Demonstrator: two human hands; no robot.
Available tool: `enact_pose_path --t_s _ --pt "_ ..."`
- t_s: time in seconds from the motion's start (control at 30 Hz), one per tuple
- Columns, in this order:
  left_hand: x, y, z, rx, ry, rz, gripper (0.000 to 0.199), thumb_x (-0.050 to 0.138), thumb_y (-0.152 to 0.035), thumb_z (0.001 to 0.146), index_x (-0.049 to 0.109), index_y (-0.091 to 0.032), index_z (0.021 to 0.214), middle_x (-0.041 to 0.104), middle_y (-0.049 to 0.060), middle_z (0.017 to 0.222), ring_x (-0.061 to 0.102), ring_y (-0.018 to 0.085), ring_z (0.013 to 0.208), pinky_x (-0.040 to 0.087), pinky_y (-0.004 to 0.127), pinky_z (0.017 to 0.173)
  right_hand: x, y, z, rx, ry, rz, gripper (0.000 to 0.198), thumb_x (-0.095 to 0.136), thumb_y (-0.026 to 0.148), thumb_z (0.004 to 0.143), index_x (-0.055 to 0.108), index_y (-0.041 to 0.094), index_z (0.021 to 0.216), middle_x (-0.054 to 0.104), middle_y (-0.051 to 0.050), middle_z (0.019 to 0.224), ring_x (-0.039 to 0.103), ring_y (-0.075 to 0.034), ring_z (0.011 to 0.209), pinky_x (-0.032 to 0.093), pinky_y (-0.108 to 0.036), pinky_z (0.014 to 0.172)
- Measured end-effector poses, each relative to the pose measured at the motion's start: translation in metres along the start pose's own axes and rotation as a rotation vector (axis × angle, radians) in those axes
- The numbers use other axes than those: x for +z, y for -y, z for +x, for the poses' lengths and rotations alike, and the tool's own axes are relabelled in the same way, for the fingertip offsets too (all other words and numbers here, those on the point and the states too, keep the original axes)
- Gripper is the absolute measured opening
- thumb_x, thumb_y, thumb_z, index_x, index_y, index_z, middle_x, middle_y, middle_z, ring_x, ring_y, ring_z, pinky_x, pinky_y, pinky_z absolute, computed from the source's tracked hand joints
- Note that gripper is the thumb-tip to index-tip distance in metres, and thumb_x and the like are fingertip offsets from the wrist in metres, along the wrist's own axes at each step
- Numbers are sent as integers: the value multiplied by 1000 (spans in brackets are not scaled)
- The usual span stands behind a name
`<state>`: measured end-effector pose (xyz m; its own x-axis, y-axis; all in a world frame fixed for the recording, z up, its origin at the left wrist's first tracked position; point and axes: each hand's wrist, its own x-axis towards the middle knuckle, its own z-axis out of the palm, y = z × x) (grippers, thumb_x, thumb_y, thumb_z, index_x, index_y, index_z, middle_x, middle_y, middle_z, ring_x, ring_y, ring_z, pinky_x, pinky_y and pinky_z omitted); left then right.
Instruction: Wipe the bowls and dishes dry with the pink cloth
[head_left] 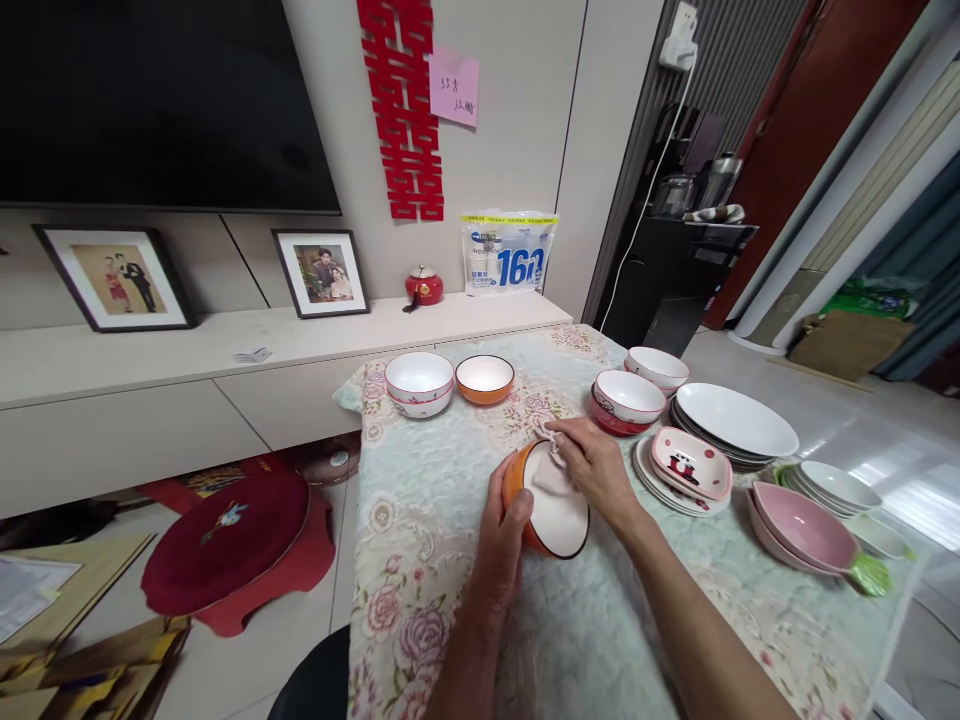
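An orange bowl (559,515) with a white inside and dark rim is held tilted above the flowered tablecloth. My left hand (506,520) grips its left side, thumb over the rim. In my right hand (596,465) is a white cloth or tissue (553,478), pressed against the bowl's upper rim and inner wall. Beyond my hands stand a second orange bowl (485,378) and, touching or close to its left, stacked white bowls (420,378) with red rims. The lower part of my left hand's fingers is hidden behind the bowl.
To the right stand red-rimmed bowls (630,395), large white plates (739,420), a pink-rimmed square dish (691,464), pink bowls (804,525) and pale green-handled bowls (840,485). A red stool (232,540) is at the left. Behind, a white cabinet (300,345) carries photo frames and a plastic pack (510,255).
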<state>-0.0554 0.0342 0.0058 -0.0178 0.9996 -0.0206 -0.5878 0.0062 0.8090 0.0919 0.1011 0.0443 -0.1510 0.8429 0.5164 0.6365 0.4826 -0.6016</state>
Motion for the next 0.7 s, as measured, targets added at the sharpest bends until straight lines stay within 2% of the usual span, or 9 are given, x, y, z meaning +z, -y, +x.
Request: enact_pose_path --t_s 0.07,0.13,0.27,0.4,0.57,0.63,0.7 --pt "-1 4 1 36 10 62 67 70 -42 75 54 -19 136 57 12 144 50 33 136 40 45 113 2 18 -2 -150 -32 63 27 48 25 97 72 23 112 69 -10 109 62 -23 106 50 -40 93" --pt "0 6 2 61 15 89 66 70 -42 74 54 -20 134 61 11 139 54 34 131 43 45 109 2 35 -7 -266 -4 86 27 47 25 100 70 24 114 67 -10 110 60 -23 106 49 -40 92" --pt "5 9 -1 74 32 99 64 71 -42 73 55 -20 131 66 10 130 59 34 123 48 44 102 1 46 -14 -369 66 71 25 47 27 101 70 23 110 67 -9 108 57 -23 104 45 -42 93" --pt "9 10 -7 112 49 95 65 72 -39 71 55 -19 130 62 12 136 54 34 130 43 46 108 0 28 -13 -270 52 106 32 39 29 103 70 22 105 65 -8 105 56 -23 105 44 -41 94" --pt "12 7 -11 161 10 81 68 74 -39 70 51 -19 131 57 14 141 49 35 136 39 47 113 2 -2 -14 -45 91 122 31 40 33 101 64 21 116 64 -10 113 56 -22 111 43 -38 99" --pt "12 5 -12 156 -3 51 71 76 -39 70 48 -20 133 55 14 142 51 34 134 40 47 111 6 -14 -17 50 122 94 28 46 34 97 64 19 112 67 -9 106 60 -22 102 46 -36 92" --pt "12 4 -12 150 -16 31 76 78 -39 68 45 -22 133 53 14 143 52 33 132 43 46 109 11 -22 -22 117 141 79 23 51 36 93 64 18 98 67 -5 88 61 -20 82 49 -32 76"
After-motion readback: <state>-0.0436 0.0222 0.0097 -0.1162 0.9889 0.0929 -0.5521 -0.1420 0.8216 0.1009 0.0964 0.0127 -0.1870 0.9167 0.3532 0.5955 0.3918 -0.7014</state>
